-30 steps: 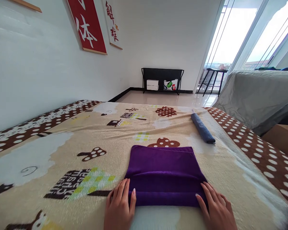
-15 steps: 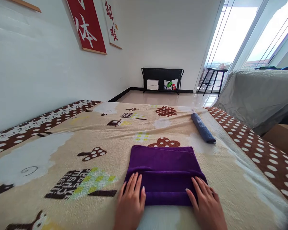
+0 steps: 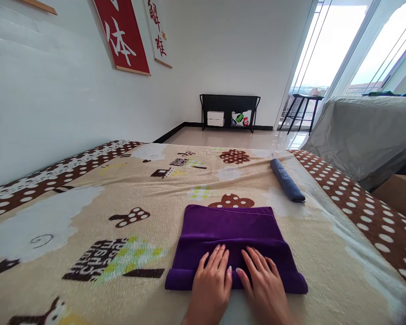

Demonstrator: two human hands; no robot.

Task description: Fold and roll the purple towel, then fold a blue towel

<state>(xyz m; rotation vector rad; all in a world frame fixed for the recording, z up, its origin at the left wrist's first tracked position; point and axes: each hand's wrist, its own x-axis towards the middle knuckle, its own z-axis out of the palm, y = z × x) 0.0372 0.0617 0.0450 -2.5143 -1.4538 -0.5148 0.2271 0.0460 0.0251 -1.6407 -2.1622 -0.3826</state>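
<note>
A purple cloth (image 3: 230,223), which looks like a towel, lies flat on the patterned blanket (image 3: 149,194), its near edge turned over into a narrow rolled band. Both hands rest on the middle of that band, close together. My left hand (image 3: 212,277) is palm down with its fingers stretched over the cloth. My right hand (image 3: 262,280) lies likewise, fingers slightly spread, its thumb near the left thumb. Under the palms the band is hidden. Farther off to the right, apart from both hands, a blue-grey rolled cloth (image 3: 287,180) lies on the blanket.
Brown polka-dot strips edge the blanket on both sides. A grey covered piece of furniture (image 3: 368,131) stands at right, with a cardboard box (image 3: 399,194) below. At the back are a black rack (image 3: 230,106) and a black stool (image 3: 302,110). A white wall runs along the left.
Both hands have moved inward from the cloth's side edges to its middle, now side by side. The near rolled band's two ends have come into view.
</note>
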